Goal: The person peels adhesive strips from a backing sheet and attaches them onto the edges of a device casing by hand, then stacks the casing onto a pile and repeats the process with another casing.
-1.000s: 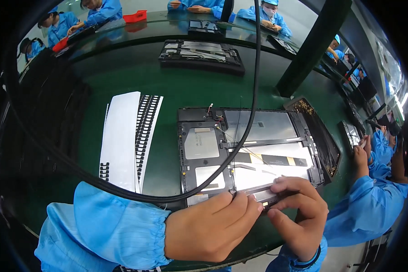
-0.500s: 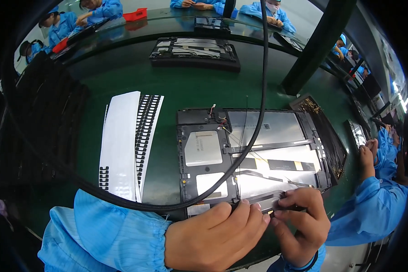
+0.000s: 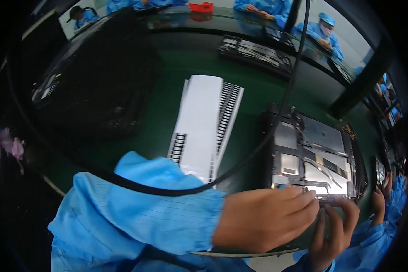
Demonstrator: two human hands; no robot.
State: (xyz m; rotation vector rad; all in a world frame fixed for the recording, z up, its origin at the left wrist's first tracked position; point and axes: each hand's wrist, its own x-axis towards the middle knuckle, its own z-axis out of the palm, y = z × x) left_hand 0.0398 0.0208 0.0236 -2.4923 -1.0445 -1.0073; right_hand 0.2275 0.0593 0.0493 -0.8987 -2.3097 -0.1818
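Two bare hands are held at the near edge of a flat, rectangular dark casing with silver metal panels (image 3: 288,150), which is set on a dark green counter (image 3: 167,75), just beyond the fingers. The fingers of the left hand (image 3: 267,222) are bunched together, with their tips brought to that edge; those of the right hand (image 3: 333,229) are curled upward beside them, the tips near or against the same edge. Whether anything small is pinched there cannot be told, since the spot is partly covered and blurred.

Within the casing's frame, silver panels are bordered by dark bars, and dark flat strips (image 3: 333,167) are laid across the brightest panel, just past the fingertips. Beyond the right fingers, along the casing's right side, a narrow dark tray (image 3: 360,165) is placed, and small gold-coloured pieces (image 3: 349,130) are seen at its far end. Well beyond the fingers, a small red plastic bin (image 3: 201,7) is seen; its inside is hidden. To the left of the fingers, white paper sheets with rows of black tabs (image 3: 199,122) are laid overlapping.
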